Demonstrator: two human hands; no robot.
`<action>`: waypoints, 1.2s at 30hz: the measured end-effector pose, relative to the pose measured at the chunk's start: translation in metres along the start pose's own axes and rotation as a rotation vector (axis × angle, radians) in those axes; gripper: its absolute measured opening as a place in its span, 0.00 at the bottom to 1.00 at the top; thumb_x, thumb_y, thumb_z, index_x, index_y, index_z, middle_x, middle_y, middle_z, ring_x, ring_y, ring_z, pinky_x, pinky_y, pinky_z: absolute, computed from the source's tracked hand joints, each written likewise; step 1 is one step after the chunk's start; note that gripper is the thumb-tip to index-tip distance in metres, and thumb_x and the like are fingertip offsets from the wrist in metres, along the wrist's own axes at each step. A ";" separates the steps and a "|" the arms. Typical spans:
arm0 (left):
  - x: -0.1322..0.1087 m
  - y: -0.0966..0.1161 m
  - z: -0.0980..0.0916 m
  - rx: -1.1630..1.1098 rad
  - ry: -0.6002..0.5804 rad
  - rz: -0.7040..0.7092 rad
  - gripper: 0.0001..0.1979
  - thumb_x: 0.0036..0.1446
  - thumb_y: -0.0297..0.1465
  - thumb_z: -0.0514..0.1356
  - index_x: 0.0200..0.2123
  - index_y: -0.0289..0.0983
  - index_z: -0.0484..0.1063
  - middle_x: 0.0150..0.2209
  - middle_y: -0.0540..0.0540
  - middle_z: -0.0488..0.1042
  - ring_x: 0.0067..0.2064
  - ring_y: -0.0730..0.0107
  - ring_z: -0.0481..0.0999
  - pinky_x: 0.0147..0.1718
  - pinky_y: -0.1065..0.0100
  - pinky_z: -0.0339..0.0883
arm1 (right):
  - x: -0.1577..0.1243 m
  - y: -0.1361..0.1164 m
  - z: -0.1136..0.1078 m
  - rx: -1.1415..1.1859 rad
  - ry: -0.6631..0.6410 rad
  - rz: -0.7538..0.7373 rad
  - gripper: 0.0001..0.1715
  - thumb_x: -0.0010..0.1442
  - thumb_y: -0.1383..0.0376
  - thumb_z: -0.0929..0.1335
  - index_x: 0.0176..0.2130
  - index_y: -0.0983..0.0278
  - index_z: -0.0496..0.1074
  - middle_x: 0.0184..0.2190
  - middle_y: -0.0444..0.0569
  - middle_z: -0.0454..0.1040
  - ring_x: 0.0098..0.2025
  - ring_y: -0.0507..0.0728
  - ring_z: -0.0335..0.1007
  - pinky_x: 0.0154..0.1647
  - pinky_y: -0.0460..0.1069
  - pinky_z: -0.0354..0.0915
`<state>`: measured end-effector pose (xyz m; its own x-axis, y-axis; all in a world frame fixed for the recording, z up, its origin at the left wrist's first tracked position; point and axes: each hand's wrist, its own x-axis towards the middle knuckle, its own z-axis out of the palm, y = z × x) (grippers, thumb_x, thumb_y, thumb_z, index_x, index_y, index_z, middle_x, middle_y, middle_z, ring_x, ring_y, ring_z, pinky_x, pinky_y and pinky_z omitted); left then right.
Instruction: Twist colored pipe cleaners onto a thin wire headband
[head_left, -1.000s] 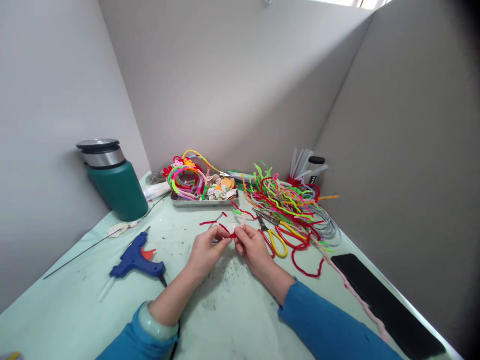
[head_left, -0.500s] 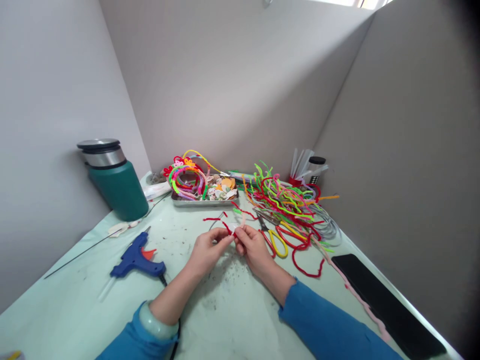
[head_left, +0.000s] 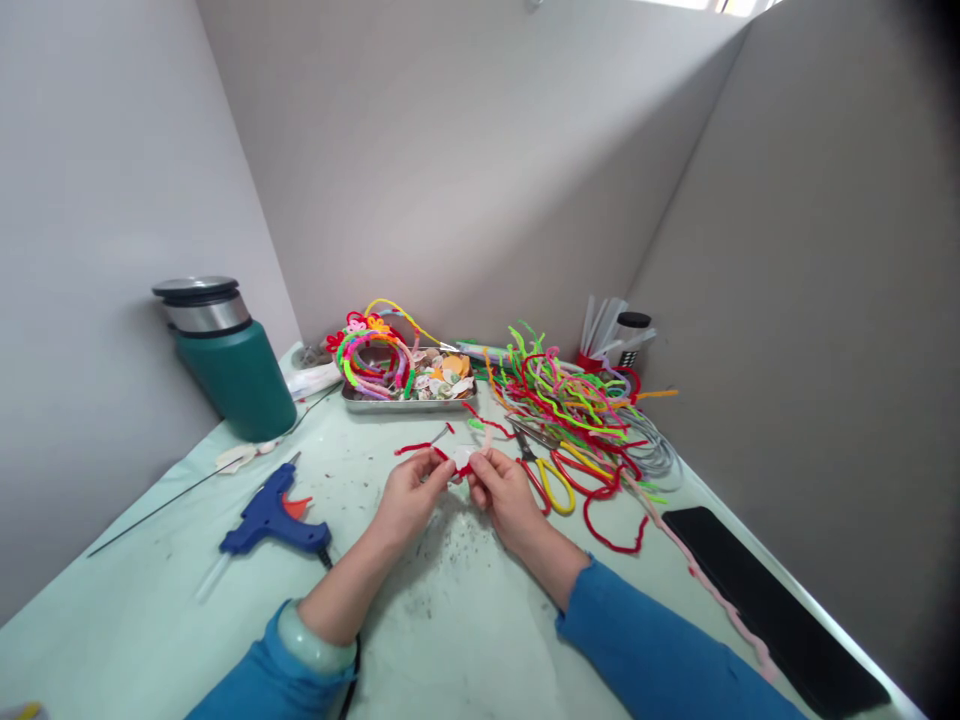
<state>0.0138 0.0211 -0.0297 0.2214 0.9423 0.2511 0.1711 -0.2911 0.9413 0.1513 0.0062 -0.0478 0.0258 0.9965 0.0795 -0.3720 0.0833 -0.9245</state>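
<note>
A speckled, pale-green tabletop [head_left: 465, 630] is enclosed by grey walls [head_left: 450, 200] — above it, a red fuzzy stem [head_left: 464, 471] is pinched in the left hand's [head_left: 411, 495] and right hand's [head_left: 511, 495] fingers.

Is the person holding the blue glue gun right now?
No, the blue glue gun lies on the table, while the left hand and right hand hold a red pipe cleaner between them.

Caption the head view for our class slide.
Left hand and right hand hold red pipe cleaner, blue glue gun nearby.
</note>
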 end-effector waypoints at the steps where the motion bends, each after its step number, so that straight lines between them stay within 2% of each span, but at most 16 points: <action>1: 0.000 0.001 -0.001 0.004 -0.010 -0.001 0.12 0.53 0.36 0.56 0.23 0.34 0.67 0.22 0.50 0.70 0.26 0.74 0.68 0.27 0.73 0.61 | 0.000 0.000 0.000 0.002 -0.002 -0.001 0.15 0.51 0.55 0.68 0.25 0.64 0.64 0.18 0.38 0.65 0.15 0.44 0.52 0.15 0.42 0.47; 7: -0.005 0.006 -0.003 0.031 -0.079 0.072 0.08 0.50 0.33 0.58 0.32 0.34 0.70 0.31 0.47 0.75 0.34 0.70 0.72 0.35 0.71 0.65 | 0.002 0.002 -0.002 0.036 0.008 0.000 0.16 0.51 0.55 0.68 0.26 0.64 0.64 0.18 0.38 0.64 0.15 0.44 0.52 0.15 0.41 0.48; 13: -0.005 0.000 0.000 0.221 -0.035 0.073 0.07 0.51 0.32 0.57 0.27 0.35 0.73 0.27 0.49 0.76 0.32 0.70 0.72 0.36 0.71 0.64 | 0.003 0.004 -0.003 0.054 -0.009 -0.004 0.15 0.52 0.56 0.68 0.25 0.64 0.64 0.17 0.38 0.64 0.15 0.44 0.52 0.16 0.41 0.49; 20: -0.008 0.007 -0.002 0.241 -0.048 0.107 0.09 0.53 0.32 0.56 0.30 0.35 0.74 0.27 0.48 0.76 0.29 0.72 0.72 0.30 0.73 0.64 | 0.003 0.003 -0.003 0.042 0.001 0.008 0.15 0.52 0.56 0.68 0.25 0.64 0.64 0.18 0.38 0.64 0.15 0.44 0.52 0.15 0.41 0.48; 29: -0.007 0.002 -0.002 0.353 0.033 0.357 0.10 0.52 0.26 0.55 0.34 0.37 0.76 0.33 0.44 0.77 0.36 0.68 0.74 0.38 0.68 0.65 | 0.005 0.003 -0.004 0.057 -0.006 0.010 0.15 0.52 0.57 0.68 0.25 0.64 0.63 0.17 0.37 0.64 0.14 0.44 0.52 0.15 0.41 0.48; 34: -0.007 0.006 -0.002 0.298 -0.041 0.214 0.09 0.53 0.29 0.55 0.30 0.36 0.75 0.30 0.47 0.76 0.32 0.70 0.73 0.33 0.72 0.64 | 0.005 0.004 -0.004 0.065 0.002 0.011 0.15 0.52 0.57 0.68 0.25 0.64 0.64 0.18 0.38 0.64 0.14 0.44 0.52 0.15 0.41 0.48; 36: -0.007 0.007 -0.002 0.258 -0.069 0.146 0.10 0.54 0.31 0.55 0.30 0.36 0.75 0.30 0.47 0.76 0.32 0.70 0.73 0.34 0.72 0.64 | 0.005 0.004 -0.004 0.058 0.007 0.005 0.15 0.52 0.57 0.68 0.25 0.64 0.64 0.18 0.38 0.64 0.14 0.44 0.53 0.15 0.41 0.48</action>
<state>0.0113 0.0127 -0.0244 0.3252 0.8763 0.3555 0.3685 -0.4637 0.8057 0.1536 0.0112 -0.0527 0.0306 0.9969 0.0723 -0.4252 0.0785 -0.9017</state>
